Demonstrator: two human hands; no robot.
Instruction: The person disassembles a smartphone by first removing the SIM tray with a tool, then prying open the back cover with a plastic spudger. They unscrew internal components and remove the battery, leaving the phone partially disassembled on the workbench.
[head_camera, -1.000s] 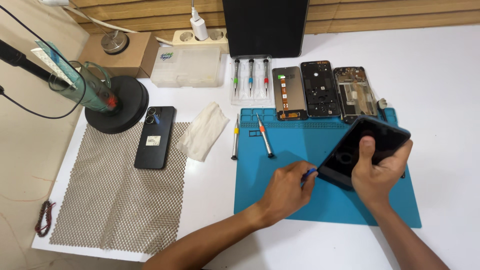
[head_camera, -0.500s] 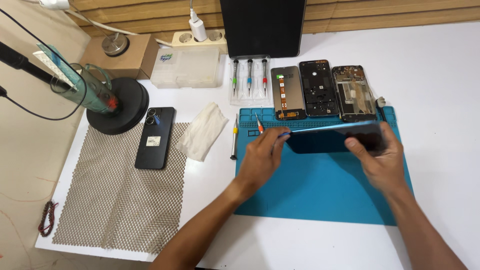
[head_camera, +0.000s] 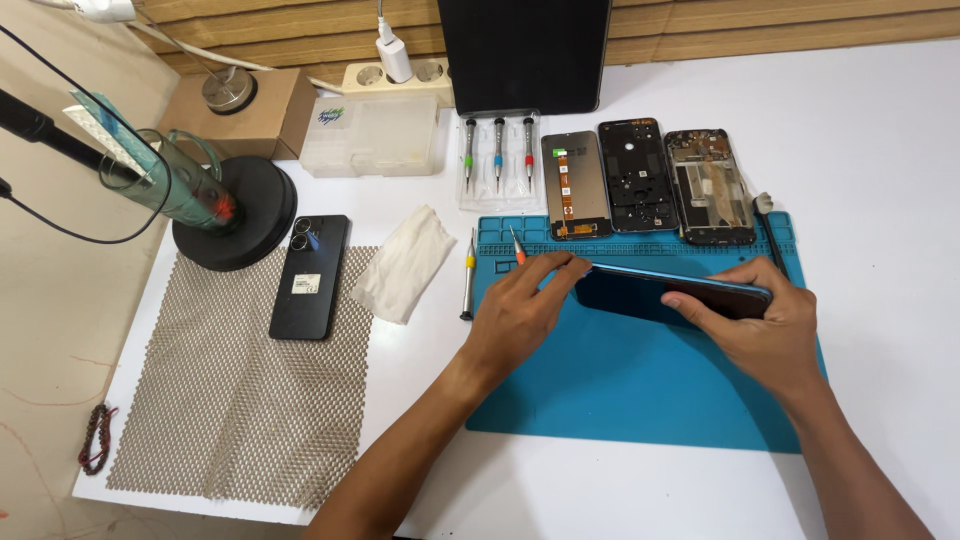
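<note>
At the far left of the white desk (head_camera: 880, 150), a black-based stand (head_camera: 235, 210) is carrying a green-tinted tool, and a black phone (head_camera: 310, 277) is lying camera-side up on the edge of a grey mesh mat (head_camera: 220, 400), with a folded white cloth (head_camera: 403, 263) beside it — set aside, it seems, to keep the work area free. A slim screwdriver (head_camera: 468, 275) is resting just off the blue work mat (head_camera: 640, 380). Over that mat, the left hand (head_camera: 520, 310) is pinching the near end of a dark phone (head_camera: 665, 293), fingers curled around its corner, while the right hand (head_camera: 765, 325) is closing over the opposite end — the handset is being held on edge above the mat, probably so its seam can be worked. Along the mat's top edge, a display panel (head_camera: 573, 185), a black mid-frame (head_camera: 636, 177) and a bare chassis (head_camera: 708, 185) are sitting in a row, likely in order of removal. Compared with half a second ago, both hands are gripping the same ends, and the handset has barely moved.
</note>
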